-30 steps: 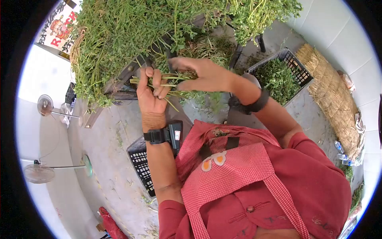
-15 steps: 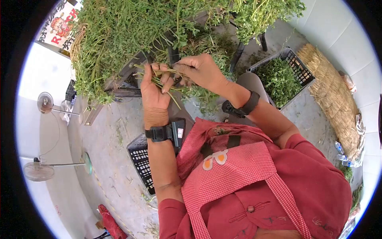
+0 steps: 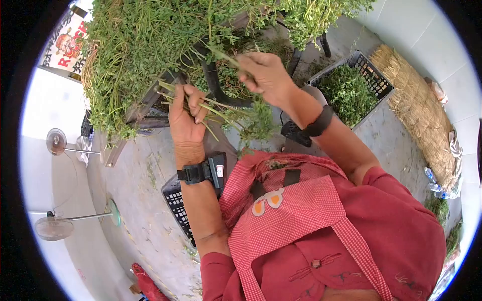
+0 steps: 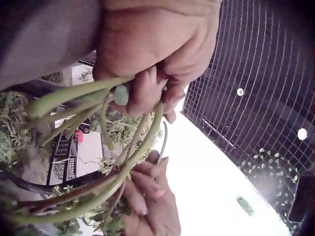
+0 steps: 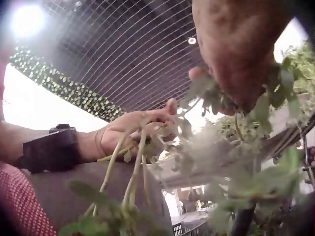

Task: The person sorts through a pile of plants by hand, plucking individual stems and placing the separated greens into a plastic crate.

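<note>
My left hand [image 3: 188,118] grips a small bunch of leafy green stems [image 3: 221,106], cut ends poking out past the fingers and leaves hanging toward my lap. In the left wrist view, thick pale stems [image 4: 74,93] run out from under the curled fingers. Up and to the right, my right hand [image 3: 268,80] pinches a blurred green sprig [image 3: 224,56] between thumb and fingers. Leaves partly cover those fingertips in the right wrist view, where the left hand [image 5: 130,130] appears behind hanging stems. A large heap of the same greens [image 3: 160,45] lies just beyond both hands.
The heap rests on a dark-framed stand [image 3: 150,98], with more cuttings beneath. At right are a black crate [image 3: 386,90] of greens and a rolled straw mat [image 3: 416,110]. Another black crate [image 3: 175,200] sits by my left forearm. Fans [image 3: 56,141] stand at left.
My right hand has left the bunch at the left hand and moved up and away with a sprig. The left hand keeps its grip on the stems, nearly in place.
</note>
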`<state>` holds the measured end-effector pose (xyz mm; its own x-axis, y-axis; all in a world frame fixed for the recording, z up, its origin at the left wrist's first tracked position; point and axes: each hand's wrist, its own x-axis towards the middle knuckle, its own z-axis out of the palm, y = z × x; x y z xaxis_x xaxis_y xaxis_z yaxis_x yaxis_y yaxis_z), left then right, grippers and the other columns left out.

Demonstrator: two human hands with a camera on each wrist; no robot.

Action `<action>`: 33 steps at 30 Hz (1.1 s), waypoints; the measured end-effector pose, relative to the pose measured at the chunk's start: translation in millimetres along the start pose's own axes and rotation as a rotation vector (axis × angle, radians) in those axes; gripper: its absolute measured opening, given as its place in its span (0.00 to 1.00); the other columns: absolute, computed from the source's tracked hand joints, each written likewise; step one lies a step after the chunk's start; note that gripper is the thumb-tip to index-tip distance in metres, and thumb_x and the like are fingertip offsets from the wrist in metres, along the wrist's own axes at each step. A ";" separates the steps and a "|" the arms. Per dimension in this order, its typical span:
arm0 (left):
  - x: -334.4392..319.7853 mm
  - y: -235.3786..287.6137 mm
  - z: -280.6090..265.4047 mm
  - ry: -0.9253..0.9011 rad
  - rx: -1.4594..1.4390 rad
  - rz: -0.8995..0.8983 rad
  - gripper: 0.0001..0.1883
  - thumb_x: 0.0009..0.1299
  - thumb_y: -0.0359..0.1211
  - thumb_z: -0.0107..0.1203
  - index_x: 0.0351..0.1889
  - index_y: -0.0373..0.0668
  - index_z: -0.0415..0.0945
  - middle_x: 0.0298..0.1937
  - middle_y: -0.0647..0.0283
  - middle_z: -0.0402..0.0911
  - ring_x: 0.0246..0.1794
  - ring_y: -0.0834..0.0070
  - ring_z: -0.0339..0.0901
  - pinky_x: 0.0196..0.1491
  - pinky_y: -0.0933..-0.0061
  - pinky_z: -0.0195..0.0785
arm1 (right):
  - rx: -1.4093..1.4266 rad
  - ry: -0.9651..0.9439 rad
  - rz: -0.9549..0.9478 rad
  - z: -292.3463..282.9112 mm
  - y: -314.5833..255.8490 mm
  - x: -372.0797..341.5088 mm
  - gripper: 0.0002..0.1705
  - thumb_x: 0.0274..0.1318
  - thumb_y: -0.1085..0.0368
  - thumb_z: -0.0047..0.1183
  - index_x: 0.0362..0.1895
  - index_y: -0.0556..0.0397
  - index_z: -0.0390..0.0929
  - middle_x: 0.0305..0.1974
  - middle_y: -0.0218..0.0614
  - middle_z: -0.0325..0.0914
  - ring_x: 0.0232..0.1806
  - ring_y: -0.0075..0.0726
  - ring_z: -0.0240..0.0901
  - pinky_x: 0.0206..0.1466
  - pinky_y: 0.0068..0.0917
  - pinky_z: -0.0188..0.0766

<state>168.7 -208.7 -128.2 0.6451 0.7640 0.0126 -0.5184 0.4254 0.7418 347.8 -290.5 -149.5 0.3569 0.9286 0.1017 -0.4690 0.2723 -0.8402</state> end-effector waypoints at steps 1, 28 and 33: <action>0.4 -0.9 0.5 -0.001 0.005 -0.011 0.14 0.73 0.40 0.40 0.28 0.43 0.66 0.18 0.72 0.56 0.16 0.84 0.50 0.14 0.85 0.47 | -0.061 0.006 0.013 8.5 1.8 -0.8 0.15 0.56 0.59 0.50 0.37 0.61 0.74 0.22 0.33 0.74 0.14 0.20 0.66 0.12 0.16 0.56; 1.8 -0.1 3.4 -0.169 -0.088 -0.002 0.20 0.74 0.44 0.35 0.17 0.50 0.54 0.16 0.74 0.49 0.17 0.82 0.45 0.18 0.79 0.41 | -0.292 -0.308 0.181 -12.7 -3.5 -11.3 0.13 0.54 0.60 0.55 0.37 0.56 0.78 0.14 0.19 0.60 0.12 0.12 0.47 0.14 0.15 0.41; -0.3 1.4 2.4 -0.191 -0.132 -0.005 0.21 0.74 0.45 0.34 0.17 0.51 0.53 0.16 0.74 0.47 0.17 0.82 0.44 0.19 0.79 0.40 | -0.369 -0.347 0.225 5.2 -12.7 -29.0 0.17 0.54 0.52 0.54 0.32 0.54 0.80 0.11 0.16 0.55 0.12 0.12 0.42 0.14 0.18 0.36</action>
<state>169.1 -209.5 -125.5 0.7361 0.6612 0.1451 -0.5755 0.4984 0.6483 339.2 -319.6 -139.1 -0.0358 0.9992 0.0154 -0.1661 0.0093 -0.9861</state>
